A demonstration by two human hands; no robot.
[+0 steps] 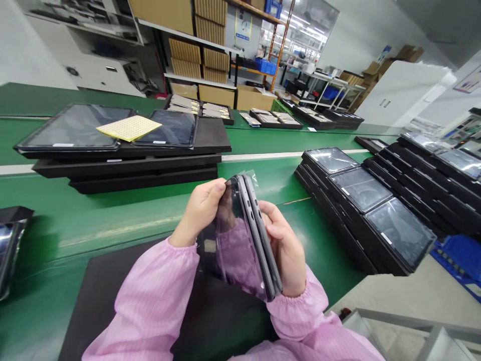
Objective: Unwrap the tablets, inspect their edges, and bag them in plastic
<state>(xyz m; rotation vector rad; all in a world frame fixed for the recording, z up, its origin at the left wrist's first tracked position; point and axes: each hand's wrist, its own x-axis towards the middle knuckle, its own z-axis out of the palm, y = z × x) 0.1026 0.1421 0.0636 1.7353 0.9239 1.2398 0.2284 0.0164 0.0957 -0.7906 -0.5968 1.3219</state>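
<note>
Two tablets are held together on edge in front of me, a clear film showing at their top corner. On the left one, the glossy dark screen reflects my pink sleeve. My left hand is closed on the upper left side of the pair, thumb at the top edge. From the right, my right hand grips the back, some of its fingers hidden behind the tablets. Ports and buttons show along the two narrow edges. Below them, a black mat lies on the green table.
Black foam trays are stacked at the left, with tablets and a yellow sticker sheet on top. To the right stand more tray stacks bearing tablets. Small parts fill trays farther back. Another tablet sits at the left edge.
</note>
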